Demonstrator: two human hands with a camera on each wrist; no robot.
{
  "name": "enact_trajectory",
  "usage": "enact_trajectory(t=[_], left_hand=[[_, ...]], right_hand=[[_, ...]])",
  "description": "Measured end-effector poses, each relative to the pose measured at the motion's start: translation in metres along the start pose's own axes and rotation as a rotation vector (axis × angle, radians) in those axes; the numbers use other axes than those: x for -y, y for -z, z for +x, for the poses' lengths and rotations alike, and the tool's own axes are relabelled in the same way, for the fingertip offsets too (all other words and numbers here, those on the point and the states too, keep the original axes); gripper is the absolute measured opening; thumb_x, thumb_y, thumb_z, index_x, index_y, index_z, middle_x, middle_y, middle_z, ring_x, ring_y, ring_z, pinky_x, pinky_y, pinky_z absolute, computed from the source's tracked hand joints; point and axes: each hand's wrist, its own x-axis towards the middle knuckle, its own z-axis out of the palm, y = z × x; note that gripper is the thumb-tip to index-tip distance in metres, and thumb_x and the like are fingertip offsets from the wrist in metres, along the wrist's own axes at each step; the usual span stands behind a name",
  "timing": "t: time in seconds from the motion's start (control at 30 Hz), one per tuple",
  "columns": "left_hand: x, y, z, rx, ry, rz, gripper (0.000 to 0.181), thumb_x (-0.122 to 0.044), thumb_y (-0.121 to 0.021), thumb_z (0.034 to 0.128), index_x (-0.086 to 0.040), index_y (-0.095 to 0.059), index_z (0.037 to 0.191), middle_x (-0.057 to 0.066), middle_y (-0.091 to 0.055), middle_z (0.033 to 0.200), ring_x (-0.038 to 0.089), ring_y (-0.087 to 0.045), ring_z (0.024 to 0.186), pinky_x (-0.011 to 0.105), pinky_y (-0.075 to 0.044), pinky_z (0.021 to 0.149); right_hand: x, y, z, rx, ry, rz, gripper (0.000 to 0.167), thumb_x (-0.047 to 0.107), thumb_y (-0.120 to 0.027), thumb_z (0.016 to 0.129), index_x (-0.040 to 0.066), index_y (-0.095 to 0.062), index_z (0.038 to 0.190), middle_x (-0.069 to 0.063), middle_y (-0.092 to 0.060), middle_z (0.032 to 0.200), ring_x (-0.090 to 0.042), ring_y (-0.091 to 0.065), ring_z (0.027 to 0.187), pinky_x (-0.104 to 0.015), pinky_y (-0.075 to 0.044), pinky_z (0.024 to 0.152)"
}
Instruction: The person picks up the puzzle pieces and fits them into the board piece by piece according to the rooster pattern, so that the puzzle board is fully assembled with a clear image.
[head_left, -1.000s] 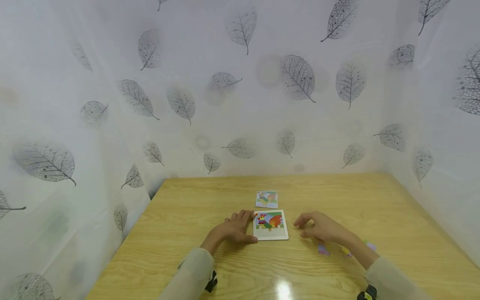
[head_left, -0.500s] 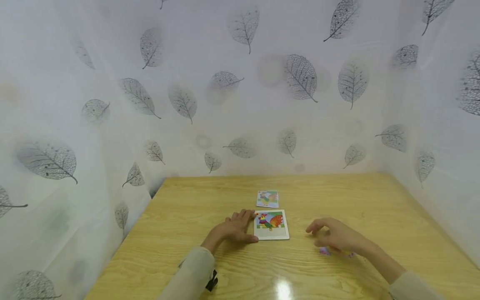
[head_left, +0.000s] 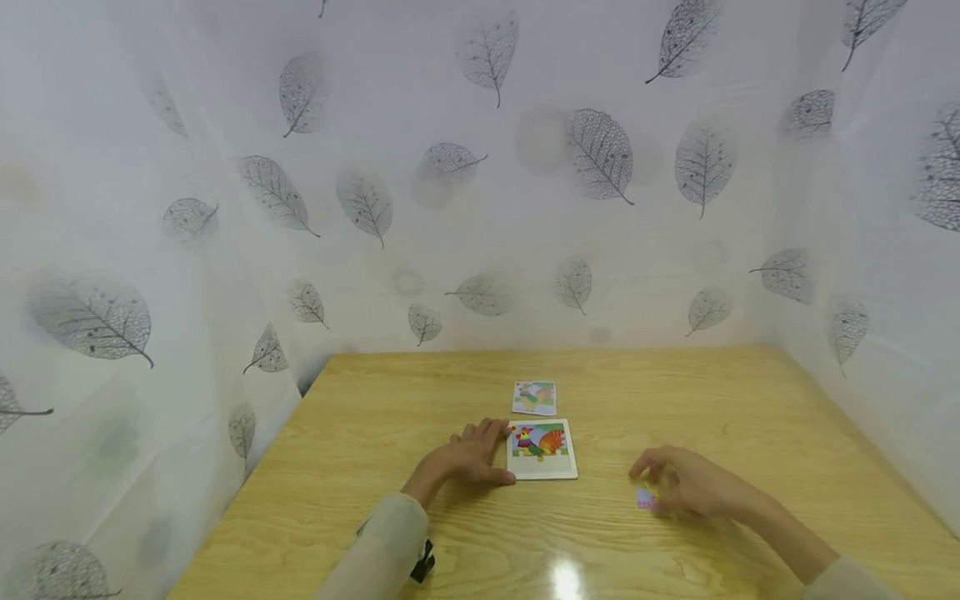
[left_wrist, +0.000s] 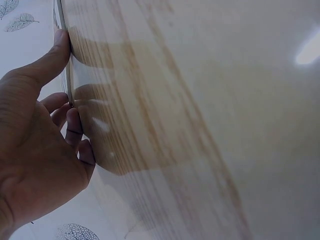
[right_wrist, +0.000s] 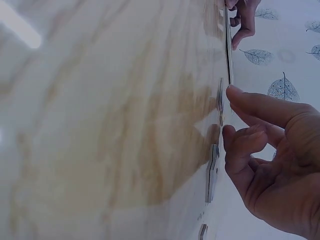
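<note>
My left hand (head_left: pixel 472 454) rests at the left edge of a white-framed puzzle board (head_left: pixel 542 468), thumb at the near corner and fingers towards the far corner. In the left wrist view, that hand (left_wrist: pixel 45 120) touches the board's thin edge. The upper part of the board shows a colourful rooster; the lower part is bare. To the right, my right hand (head_left: pixel 690 483) hovers low over loose puzzle pieces, fingers bent and apart. A lilac puzzle piece (head_left: pixel 646 498) shows beside its fingertips, with a bit of yellow behind. In the right wrist view, several flat pieces (right_wrist: pixel 212 172) lie near the hand (right_wrist: pixel 275 160).
A small picture card (head_left: pixel 534 398) with the same rooster lies just beyond the board. All of this is on a wood-grain table (head_left: pixel 420 392). A white curtain (head_left: pixel 525 250) printed with leaves encloses the back and sides.
My right hand has moved right and towards me, away from the board and over the loose pieces. The left hand and the board have stayed in place.
</note>
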Motion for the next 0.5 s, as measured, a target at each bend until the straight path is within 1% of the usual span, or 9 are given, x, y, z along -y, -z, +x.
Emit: enact_trajectory(t=[0.1,0.13,0.2,0.27,0.33,0.37,0.43,0.5], left_hand=[[0.0007,-0.0017,0.0005,-0.005,0.009,-0.001,0.088,-0.05,-0.073,0.0934,-0.01,-0.029,0.158,0.016,-0.032,0.162,0.042,-0.035,0.144,0.069,-0.027,0.115],[0.0014,-0.0026,0.0011,-0.005,0.013,0.001,0.089,-0.05,-0.073,0.0934,-0.01,-0.029,0.159,0.015,-0.032,0.162,0.042,-0.035,0.144,0.069,-0.027,0.115],[0.0024,-0.0039,0.0019,-0.007,0.016,0.001,0.089,-0.05,-0.073,0.0932,-0.01,-0.028,0.159,0.015,-0.032,0.162,0.041,-0.034,0.145,0.069,-0.027,0.115],[0.0028,-0.0043,0.0021,-0.008,0.017,0.001,0.089,-0.05,-0.073,0.0931,-0.01,-0.028,0.159,0.014,-0.032,0.162,0.041,-0.034,0.145,0.069,-0.027,0.115],[0.0027,-0.004,0.002,-0.009,0.017,0.0,0.089,-0.05,-0.073,0.0932,-0.01,-0.028,0.159,0.014,-0.032,0.162,0.041,-0.034,0.145,0.069,-0.027,0.115],[0.0024,-0.0037,0.0016,-0.01,0.014,-0.003,0.089,-0.05,-0.074,0.0932,-0.01,-0.029,0.159,0.014,-0.032,0.162,0.041,-0.034,0.145,0.069,-0.027,0.115],[0.0023,-0.0031,0.0015,-0.011,0.014,-0.004,0.089,-0.049,-0.074,0.0932,-0.01,-0.029,0.159,0.014,-0.032,0.162,0.042,-0.034,0.145,0.069,-0.026,0.115],[0.0025,-0.0026,0.0016,-0.013,0.012,-0.007,0.088,-0.049,-0.074,0.0932,-0.01,-0.029,0.158,0.014,-0.032,0.162,0.042,-0.034,0.145,0.069,-0.026,0.115]], right_hand=[[-0.0015,-0.0011,-0.0007,0.001,0.002,0.006,0.043,0.007,-0.082,0.083,0.002,-0.066,0.122,-0.02,-0.056,0.115,0.0,-0.046,0.054,-0.014,-0.041,0.047],[-0.002,-0.0016,-0.0009,0.003,0.007,0.008,0.041,0.006,-0.082,0.082,0.002,-0.066,0.12,-0.019,-0.057,0.115,-0.002,-0.048,0.059,-0.014,-0.042,0.049],[-0.0031,-0.0025,-0.0008,0.008,0.009,0.014,0.038,0.005,-0.081,0.083,0.003,-0.067,0.118,-0.018,-0.059,0.114,-0.005,-0.051,0.064,-0.015,-0.043,0.05],[-0.0039,-0.003,-0.0005,0.01,0.018,0.0,0.035,0.005,-0.081,0.083,0.004,-0.068,0.115,-0.015,-0.063,0.116,-0.012,-0.059,0.079,-0.018,-0.047,0.059],[-0.0044,-0.0029,0.0,0.013,0.037,-0.021,0.032,0.006,-0.081,0.084,0.005,-0.069,0.113,-0.013,-0.066,0.118,-0.023,-0.062,0.097,-0.028,-0.053,0.073],[-0.0046,-0.0027,0.0002,0.015,0.041,-0.026,0.031,0.006,-0.081,0.084,0.005,-0.07,0.113,-0.012,-0.067,0.119,-0.028,-0.064,0.1,-0.033,-0.055,0.077],[-0.0048,-0.0022,0.0006,0.017,0.06,-0.044,0.029,0.007,-0.081,0.085,0.006,-0.07,0.112,-0.009,-0.069,0.12,-0.039,-0.061,0.115,-0.047,-0.055,0.09],[-0.0051,-0.0015,0.0009,0.019,0.069,-0.051,0.028,0.008,-0.081,0.086,0.005,-0.071,0.112,-0.009,-0.07,0.119,-0.044,-0.061,0.115,-0.057,-0.055,0.092]])
